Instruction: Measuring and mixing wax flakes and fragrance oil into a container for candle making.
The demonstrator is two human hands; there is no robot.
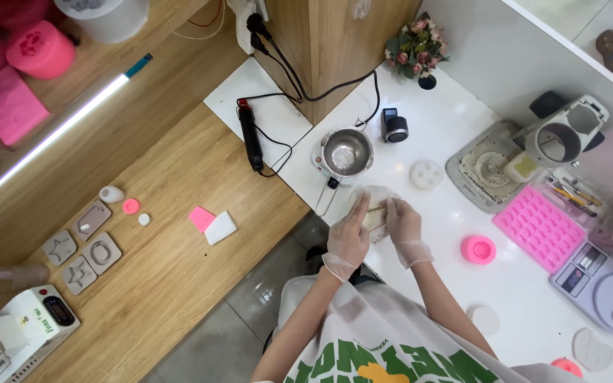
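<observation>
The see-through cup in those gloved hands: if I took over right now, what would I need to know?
Left hand: gloved, cupped on the near side of the clear cup.
Right hand: gloved, steadying the cup's other side; a thin stick lies across the cup.
Nearby: metal pot just beyond the cup, white round mould and pink grid mould to the right on the white table.
The cup's contents cannot be made out.
</observation>
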